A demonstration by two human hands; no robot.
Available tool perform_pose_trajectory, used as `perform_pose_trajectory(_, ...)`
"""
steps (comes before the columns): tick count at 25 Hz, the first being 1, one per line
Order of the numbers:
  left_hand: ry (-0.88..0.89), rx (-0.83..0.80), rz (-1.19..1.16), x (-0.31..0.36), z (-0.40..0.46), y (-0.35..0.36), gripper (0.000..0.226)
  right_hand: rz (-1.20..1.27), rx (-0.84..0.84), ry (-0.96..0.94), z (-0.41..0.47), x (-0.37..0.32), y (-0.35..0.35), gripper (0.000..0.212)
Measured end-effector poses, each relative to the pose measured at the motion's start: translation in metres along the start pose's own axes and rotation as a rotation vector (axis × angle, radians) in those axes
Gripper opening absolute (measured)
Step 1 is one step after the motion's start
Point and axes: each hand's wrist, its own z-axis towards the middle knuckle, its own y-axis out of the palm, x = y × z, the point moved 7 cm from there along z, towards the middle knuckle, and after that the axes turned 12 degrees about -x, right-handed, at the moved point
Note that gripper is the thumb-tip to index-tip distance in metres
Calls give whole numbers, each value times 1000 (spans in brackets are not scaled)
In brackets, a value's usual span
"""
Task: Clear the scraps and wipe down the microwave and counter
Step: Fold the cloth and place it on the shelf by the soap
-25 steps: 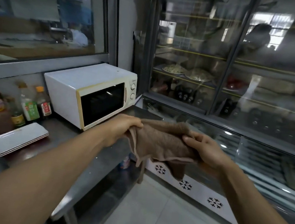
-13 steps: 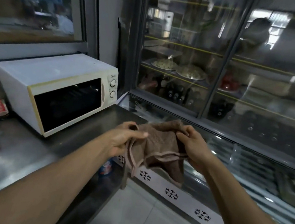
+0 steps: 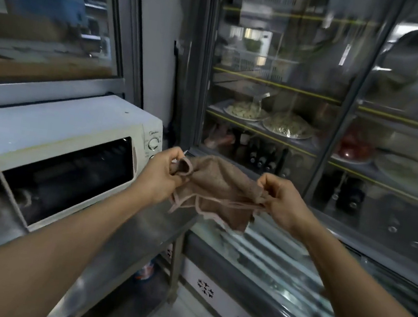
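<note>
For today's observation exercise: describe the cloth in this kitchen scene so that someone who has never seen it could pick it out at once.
Start at the white microwave on the steel counter. Just right of its dials, the left hand and right hand stretch the brown cloth between them, in front of the glass-door fridge. It is the only soft, crumpled thing here, with a paler stitched edge.

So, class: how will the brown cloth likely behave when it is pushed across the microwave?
Probably floppy: the brown cloth sags between the left hand and right hand. Its folds suggest it may bunch on the microwave. Likely light.
</note>
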Motion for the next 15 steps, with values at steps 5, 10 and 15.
perform_pose_trajectory(5,-48,-44,-68,12,27,15,34,-68,-160,-94,45,32,-33,43)
perform_pose_trajectory(10,-341,248,-345,-6,31,35,49,-17,-339,-152,83,59,-60,37)
perform_pose_trajectory(15,-549,418,-296,-4,16,57,28,162,-487,-184,88,71,-45,17)
